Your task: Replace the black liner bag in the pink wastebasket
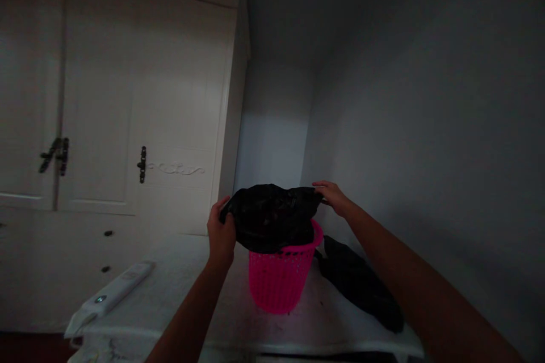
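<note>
A pink plastic mesh basket (279,278) stands on a white table top (179,295). A black plastic bag (272,215) is spread over the basket's mouth. My left hand (220,232) is closed on the bag's left edge. My right hand (332,195) pinches the bag's right edge, held just above the basket's rim. Both arms reach forward from the bottom of the view.
A dark folded item (361,283) lies on the table right of the basket. A white remote-like device (114,292) with a small light rests at the table's left. A white wardrobe (128,102) with dark handles stands behind; a grey wall (426,125) is on the right.
</note>
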### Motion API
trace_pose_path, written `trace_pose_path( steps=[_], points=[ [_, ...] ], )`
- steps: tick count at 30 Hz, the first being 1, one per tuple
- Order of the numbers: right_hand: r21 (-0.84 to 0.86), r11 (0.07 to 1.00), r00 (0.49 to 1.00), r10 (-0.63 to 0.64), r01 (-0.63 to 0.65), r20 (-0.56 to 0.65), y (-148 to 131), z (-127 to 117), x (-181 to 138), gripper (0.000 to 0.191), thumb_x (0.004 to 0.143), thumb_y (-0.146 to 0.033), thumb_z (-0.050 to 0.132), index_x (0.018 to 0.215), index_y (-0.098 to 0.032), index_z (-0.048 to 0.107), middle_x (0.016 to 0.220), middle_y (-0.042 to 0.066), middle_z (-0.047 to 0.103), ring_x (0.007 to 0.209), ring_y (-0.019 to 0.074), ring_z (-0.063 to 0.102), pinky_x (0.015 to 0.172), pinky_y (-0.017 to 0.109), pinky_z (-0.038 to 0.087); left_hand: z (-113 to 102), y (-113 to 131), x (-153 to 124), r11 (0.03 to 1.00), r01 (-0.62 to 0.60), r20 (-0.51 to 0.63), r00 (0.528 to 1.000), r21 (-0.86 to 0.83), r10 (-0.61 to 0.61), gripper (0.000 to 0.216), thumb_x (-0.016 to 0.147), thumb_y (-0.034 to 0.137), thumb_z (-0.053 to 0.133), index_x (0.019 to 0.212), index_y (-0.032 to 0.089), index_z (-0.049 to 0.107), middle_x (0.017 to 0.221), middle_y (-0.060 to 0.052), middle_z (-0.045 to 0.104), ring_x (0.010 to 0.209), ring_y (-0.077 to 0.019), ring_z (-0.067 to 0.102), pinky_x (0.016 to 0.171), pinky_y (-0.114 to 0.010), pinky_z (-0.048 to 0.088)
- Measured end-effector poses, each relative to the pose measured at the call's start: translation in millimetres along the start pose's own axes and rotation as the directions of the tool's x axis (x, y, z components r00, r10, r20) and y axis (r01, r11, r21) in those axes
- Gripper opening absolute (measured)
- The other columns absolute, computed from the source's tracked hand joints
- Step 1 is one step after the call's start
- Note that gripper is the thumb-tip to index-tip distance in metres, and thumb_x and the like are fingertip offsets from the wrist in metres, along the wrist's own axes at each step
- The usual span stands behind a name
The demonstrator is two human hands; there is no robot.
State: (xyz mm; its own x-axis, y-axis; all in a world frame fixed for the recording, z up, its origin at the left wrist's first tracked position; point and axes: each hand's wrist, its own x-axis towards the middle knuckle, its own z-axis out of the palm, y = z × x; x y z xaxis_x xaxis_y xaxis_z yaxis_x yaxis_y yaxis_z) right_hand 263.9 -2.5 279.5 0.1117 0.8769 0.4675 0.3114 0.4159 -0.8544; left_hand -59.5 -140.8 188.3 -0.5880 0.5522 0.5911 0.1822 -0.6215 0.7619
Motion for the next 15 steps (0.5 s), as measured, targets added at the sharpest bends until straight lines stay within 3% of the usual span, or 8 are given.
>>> trace_pose_path(
  steps=[5,9,15],
  points=[
    [0.05,0.998,0.997,-0.041,0.037,0.072,-18.4,-2.4,-3.1,0.036,0.065,-0.016,0.075,0.101,-0.017,0.081,0.08,0.006,0.079,0.071,0.018,0.068,0.068,0.03,0.054,4.4,28.9,-2.6,0.989,-0.138,-0.027,0.99,0.043,0.14,0.037,0.085,0.02,0.051,0.113,0.021,0.075,0.115,-0.006,0.079,0.113,-0.0225,0.073,0.105,-0.039,0.057],
    [0.227,0.944,0.963,-0.26,0.238,0.073,-50.3,-0.7,-1.7,0.047,0.068,-0.017,0.073,0.115,-0.018,0.078,0.101,0.008,0.082,0.09,0.0211,0.073,0.087,0.038,0.059,6.3,56.2,-1.8,0.96,-0.278,-0.072,0.957,0.029,0.28,0.039,0.094,0.024,0.051,0.123,0.021,0.076,0.126,-0.007,0.078,0.121,-0.023,0.071,0.113,-0.042,0.052],
    [0.393,0.799,0.853,-0.518,0.456,0.062,-109.2,27.1,-11.9,0.047,0.081,-0.026,0.073,0.129,-0.022,0.071,0.124,0.008,0.076,0.119,0.0241,0.069,0.109,0.048,0.053,-1.7,99.8,-13.6,0.82,-0.53,-0.23,0.788,0.217,0.571,0.058,0.097,0.028,0.06,0.155,0.024,0.054,0.153,-0.01,0.059,0.146,-0.0238,0.053,0.126,-0.044,0.038]
  ],
)
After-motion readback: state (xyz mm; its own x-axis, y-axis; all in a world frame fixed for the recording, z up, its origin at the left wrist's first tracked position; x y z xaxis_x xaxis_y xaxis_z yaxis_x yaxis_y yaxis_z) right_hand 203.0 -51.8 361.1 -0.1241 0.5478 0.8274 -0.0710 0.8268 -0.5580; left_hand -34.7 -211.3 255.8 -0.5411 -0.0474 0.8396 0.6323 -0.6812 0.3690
